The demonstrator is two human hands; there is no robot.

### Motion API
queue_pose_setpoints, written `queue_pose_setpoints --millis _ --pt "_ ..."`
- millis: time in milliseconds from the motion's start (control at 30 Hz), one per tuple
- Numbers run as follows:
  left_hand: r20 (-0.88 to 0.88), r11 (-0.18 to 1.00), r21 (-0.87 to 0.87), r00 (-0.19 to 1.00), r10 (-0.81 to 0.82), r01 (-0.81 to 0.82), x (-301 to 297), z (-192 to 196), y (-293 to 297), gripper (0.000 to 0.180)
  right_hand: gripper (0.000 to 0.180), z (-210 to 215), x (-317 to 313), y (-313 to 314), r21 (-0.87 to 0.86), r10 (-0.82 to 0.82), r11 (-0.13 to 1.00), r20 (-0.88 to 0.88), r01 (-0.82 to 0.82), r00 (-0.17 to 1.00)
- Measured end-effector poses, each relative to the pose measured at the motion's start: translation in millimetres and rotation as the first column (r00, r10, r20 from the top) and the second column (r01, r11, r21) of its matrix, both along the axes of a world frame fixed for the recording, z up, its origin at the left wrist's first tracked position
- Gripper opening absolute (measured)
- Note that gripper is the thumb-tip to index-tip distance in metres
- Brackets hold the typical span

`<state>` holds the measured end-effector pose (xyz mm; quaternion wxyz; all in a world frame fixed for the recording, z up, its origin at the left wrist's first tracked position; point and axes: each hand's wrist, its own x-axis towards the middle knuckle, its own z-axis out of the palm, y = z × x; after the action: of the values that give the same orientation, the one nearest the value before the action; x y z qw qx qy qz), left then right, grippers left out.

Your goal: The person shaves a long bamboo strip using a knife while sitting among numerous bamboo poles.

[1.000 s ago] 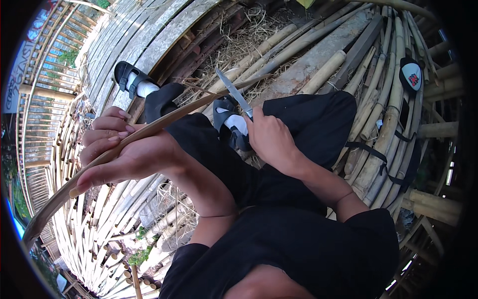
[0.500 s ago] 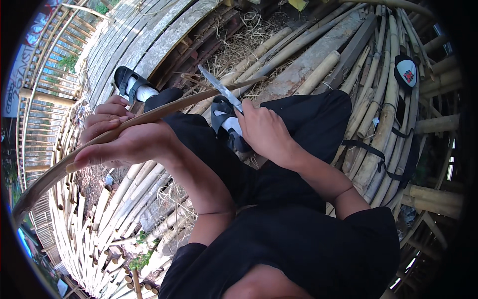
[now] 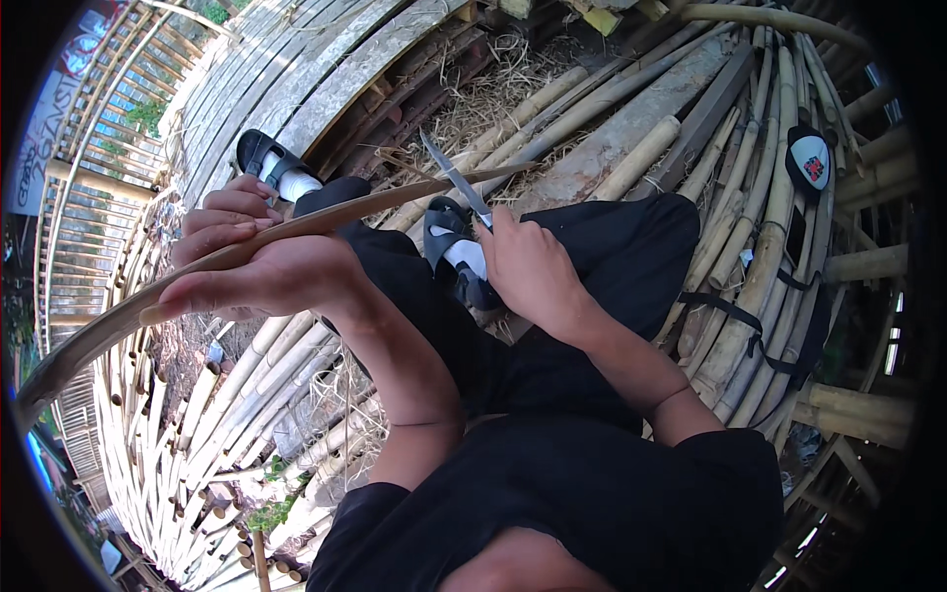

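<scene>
Left grip (image 3: 266, 266): curled around bamboo strip (image 3: 375, 204)
Right grip (image 3: 533, 266): closed on knife (image 3: 441, 158)
Knife: tilted steeper, still crossing near strip's tapered end

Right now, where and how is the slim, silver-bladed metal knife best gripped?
I'd grip the slim, silver-bladed knife by its handle end, coming from the person's right, where the right hand wraps it. From there it slants up and left to a narrow tip, crossing the long, curved brown strip in view, so the far end offers only bare metal. The handle is mostly hidden.
</scene>
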<state>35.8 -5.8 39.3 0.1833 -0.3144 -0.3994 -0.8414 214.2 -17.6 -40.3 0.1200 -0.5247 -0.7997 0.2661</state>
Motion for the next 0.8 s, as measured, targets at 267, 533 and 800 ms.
queue_pose_setpoints --millis 267,533,800 --pt "0.051 1.0 -0.011 0.999 0.017 -0.017 -4 -3 1 0.06 0.027 18 -9 -8 0.006 0.078 0.997 -0.062 -0.078 0.995" --pt "0.009 0.999 -0.014 0.999 0.042 -0.042 -8 -5 -1 0.058 0.033 13 25 34 -0.757 -0.189 0.469 -0.589 -0.455 0.786" --pt "0.02 0.997 -0.043 0.997 0.069 -0.068 -4 -3 -2 0.059 0.026 27 -4 -6 -0.018 0.097 0.995 -0.007 -0.097 0.995"
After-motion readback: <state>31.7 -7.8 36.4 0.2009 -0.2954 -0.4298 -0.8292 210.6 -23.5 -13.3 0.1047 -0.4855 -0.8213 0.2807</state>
